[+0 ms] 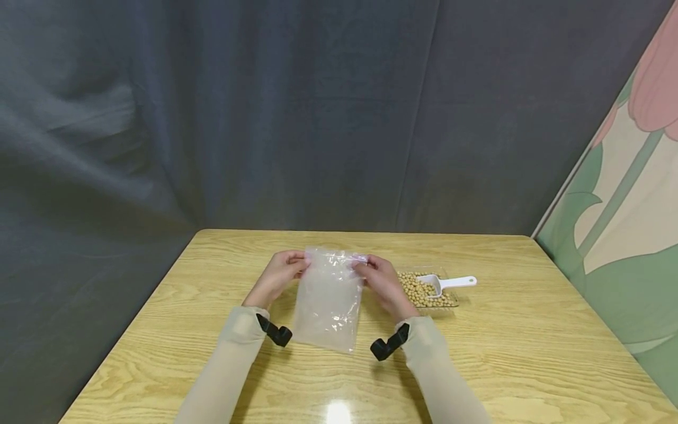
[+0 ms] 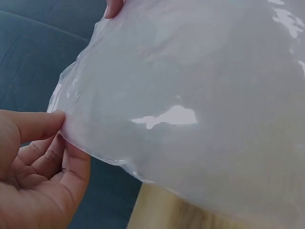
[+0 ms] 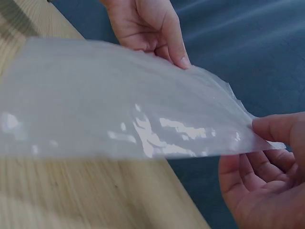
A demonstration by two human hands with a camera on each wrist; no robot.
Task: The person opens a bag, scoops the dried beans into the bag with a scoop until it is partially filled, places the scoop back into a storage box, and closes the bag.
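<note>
A clear plastic bag (image 1: 329, 303) hangs flat between the two hands, its surface shiny and wrinkled near the top. My left hand (image 1: 278, 277) pinches its upper left edge between thumb and fingers, which the left wrist view shows close up at the bag's (image 2: 190, 86) edge. At the upper right corner my right hand (image 1: 384, 285) pinches the film, thumb on the near side. In the right wrist view the right thumb and fingers (image 3: 276, 128) grip the corner of the bag (image 3: 95, 95), with the left hand (image 3: 152, 28) beyond.
Right of the bag, a clear tray (image 1: 447, 306) of yellowish soybeans (image 1: 410, 287) stands on the wooden table (image 1: 529, 330), partly behind the right hand. A white scoop (image 1: 458, 282) rests in the beans, handle pointing right. A dark curtain (image 1: 318, 118) hangs behind the table.
</note>
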